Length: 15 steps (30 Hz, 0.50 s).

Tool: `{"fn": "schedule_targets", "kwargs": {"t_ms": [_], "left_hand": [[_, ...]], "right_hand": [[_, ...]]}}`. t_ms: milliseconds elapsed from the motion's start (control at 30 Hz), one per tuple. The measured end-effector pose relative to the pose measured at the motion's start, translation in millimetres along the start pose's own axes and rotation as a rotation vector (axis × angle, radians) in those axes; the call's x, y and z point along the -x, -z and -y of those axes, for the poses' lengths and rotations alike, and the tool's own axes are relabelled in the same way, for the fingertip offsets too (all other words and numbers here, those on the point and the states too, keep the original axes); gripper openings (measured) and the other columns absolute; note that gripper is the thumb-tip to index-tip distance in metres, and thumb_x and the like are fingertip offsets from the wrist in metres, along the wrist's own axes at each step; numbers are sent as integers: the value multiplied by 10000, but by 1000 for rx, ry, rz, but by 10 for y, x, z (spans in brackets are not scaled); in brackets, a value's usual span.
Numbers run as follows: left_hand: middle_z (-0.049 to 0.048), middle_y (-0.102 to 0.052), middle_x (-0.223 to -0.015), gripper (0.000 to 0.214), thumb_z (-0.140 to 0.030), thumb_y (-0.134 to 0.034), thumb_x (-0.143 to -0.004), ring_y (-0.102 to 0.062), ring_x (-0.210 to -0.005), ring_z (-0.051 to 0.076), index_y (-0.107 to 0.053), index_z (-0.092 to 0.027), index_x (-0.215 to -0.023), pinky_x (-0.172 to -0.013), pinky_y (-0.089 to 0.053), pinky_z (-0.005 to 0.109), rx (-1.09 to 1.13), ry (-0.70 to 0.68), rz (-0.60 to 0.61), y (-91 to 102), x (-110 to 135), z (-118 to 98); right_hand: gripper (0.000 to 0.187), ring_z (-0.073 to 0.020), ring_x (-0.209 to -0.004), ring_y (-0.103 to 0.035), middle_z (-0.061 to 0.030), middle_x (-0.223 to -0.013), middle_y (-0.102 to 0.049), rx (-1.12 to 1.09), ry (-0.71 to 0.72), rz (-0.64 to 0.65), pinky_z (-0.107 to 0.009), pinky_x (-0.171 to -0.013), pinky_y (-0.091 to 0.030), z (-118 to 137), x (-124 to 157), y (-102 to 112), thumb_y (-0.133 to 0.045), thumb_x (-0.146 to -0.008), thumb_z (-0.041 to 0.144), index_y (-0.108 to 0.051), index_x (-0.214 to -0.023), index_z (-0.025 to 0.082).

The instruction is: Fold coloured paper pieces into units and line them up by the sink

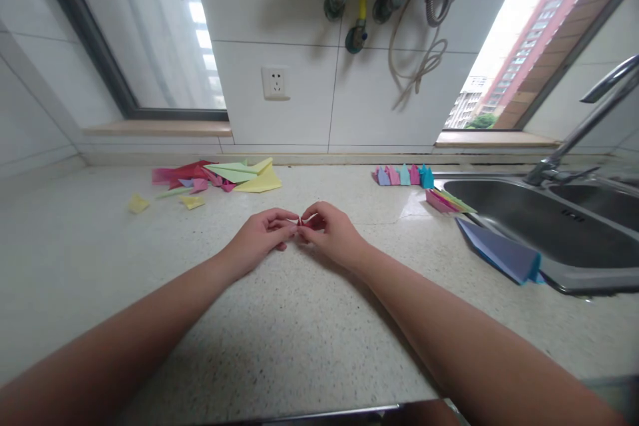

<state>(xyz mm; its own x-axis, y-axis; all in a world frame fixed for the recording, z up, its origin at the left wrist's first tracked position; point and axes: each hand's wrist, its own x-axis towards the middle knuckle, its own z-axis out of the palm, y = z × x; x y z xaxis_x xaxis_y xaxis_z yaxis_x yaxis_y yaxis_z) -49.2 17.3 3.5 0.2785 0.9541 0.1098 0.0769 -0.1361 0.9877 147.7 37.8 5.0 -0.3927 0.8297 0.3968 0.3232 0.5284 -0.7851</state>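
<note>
Near the middle of the speckled counter (279,319), my left hand (262,236) and my right hand (329,233) meet at their fingertips. Between them both pinch a small piece of folded red paper (300,221). Most of this paper is hidden behind the fingers, so its shape cannot be made out. The thumb and fingers of each hand are closed on it, just above the counter.
Back left lies a pile of folded coloured papers (249,176), with small yellow pieces (192,202) nearby. Small folded paper figures (394,176) stand in a row at the back right. Folded pink-and-green paper (446,202) and a blue-purple folded sheet (499,249) lie beside the sink (584,278).
</note>
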Motion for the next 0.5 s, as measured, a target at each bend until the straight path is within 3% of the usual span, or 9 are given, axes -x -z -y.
{"fn": "schedule_targets", "kwargs": {"t_ms": [167, 367, 500], "left_hand": [[108, -735, -1035, 382, -343, -713, -811, -683, -874, 196, -629, -186, -1149, -691, -515, 313, -74, 5, 15, 29, -7, 4], [99, -750, -1023, 415, -289, -712, -802, -694, -955, 216, -599, -182, -1187, -918, -477, 409, -142, -70, 31, 54, -30, 50], [96, -748, -1009, 443, -303, -702, -799, -695, -961, 233, -578, -186, -1208, -943, -465, 445, -143, -74, 60, 55, -30, 63]], "right_hand": [[233, -151, -770, -665, -57, -880, -697, -154, -61, 93, -309, -711, -552, -65, -13, 71, -683, -806, 261, -594, -1008, 187], [192, -132, -726, -597, -22, -822, -675, 100, 19, 189, -269, -682, -482, -129, -9, 151, -719, -759, 262, -638, -909, 174], [155, -125, -693, -571, -4, -782, -659, 172, 42, 210, -252, -656, -453, -95, 9, 149, -710, -749, 222, -642, -881, 177]]}}
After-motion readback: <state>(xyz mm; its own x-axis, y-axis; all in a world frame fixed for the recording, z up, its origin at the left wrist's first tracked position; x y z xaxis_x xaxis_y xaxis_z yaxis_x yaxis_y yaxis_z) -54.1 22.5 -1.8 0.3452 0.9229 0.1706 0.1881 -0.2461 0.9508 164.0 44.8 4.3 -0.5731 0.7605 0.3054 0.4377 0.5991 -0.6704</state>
